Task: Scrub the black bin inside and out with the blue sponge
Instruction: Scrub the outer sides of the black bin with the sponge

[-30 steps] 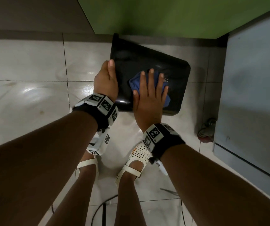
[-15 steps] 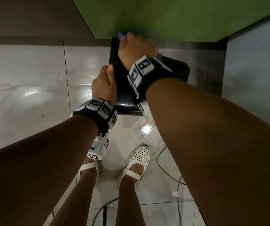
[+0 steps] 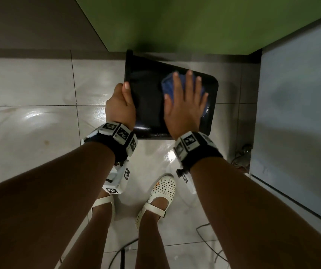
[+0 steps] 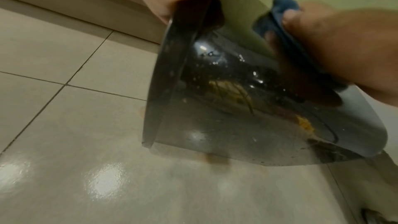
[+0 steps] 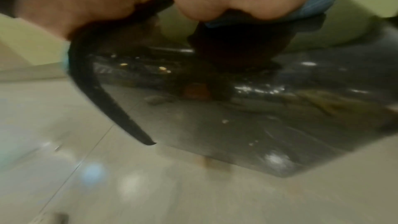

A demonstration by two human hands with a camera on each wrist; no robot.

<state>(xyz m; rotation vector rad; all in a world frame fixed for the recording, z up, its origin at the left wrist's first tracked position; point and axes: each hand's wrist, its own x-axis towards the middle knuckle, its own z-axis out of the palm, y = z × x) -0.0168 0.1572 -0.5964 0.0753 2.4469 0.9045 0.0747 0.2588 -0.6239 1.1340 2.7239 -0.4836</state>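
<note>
The black bin [image 3: 148, 98] is held tipped on its side above the tiled floor, its outer wall facing up. My left hand [image 3: 120, 107] grips its rim on the left, thumb lying along the edge. My right hand [image 3: 185, 101] lies flat with straight fingers on the blue sponge [image 3: 168, 86], pressing it against the bin's upper wall. In the left wrist view the glossy, wet bin [image 4: 247, 105] fills the middle, with the sponge [image 4: 282, 9] under the right fingers at the top. The right wrist view shows the bin [image 5: 247, 117] and the sponge [image 5: 312, 8] blurred.
A green wall [image 3: 194, 22] stands right behind the bin. A pale grey panel [image 3: 299, 117] closes off the right side. My feet in white shoes [image 3: 159, 199] stand below the bin on the glossy tiles [image 3: 29, 113], with dark cables [image 3: 206, 237] lying nearby.
Half a second ago my right hand was at the bin's far left edge with the sponge; it has now drawn back toward me and lies flat on the bin's right part. The left hand kept its grip.
</note>
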